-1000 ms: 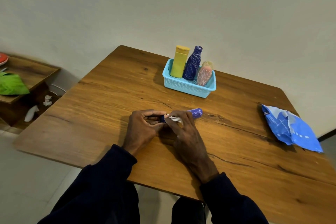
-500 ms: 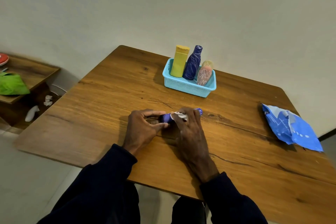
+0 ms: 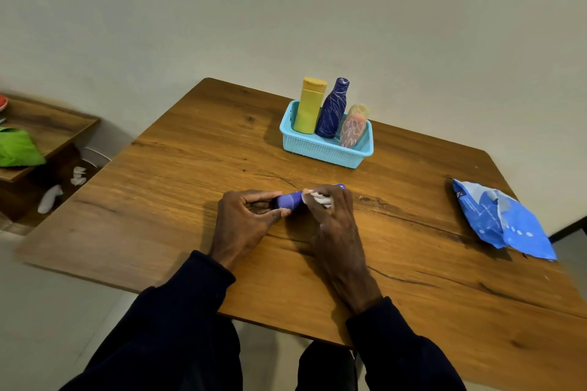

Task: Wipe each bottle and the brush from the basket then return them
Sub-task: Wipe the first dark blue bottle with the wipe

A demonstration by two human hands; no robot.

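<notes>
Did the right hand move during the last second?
Yes: the right hand, pinching the white wipe, slid slightly right along the purple bottle, toward the blue packet.

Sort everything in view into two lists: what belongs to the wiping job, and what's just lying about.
Job: purple item, held by the left hand; white wipe, in the right hand; blue basket with yellow bottle, dark blue bottle, pink bottle.

Lying about: blue packet on the table; green cloth on the side shelf; white scraps below it.
</notes>
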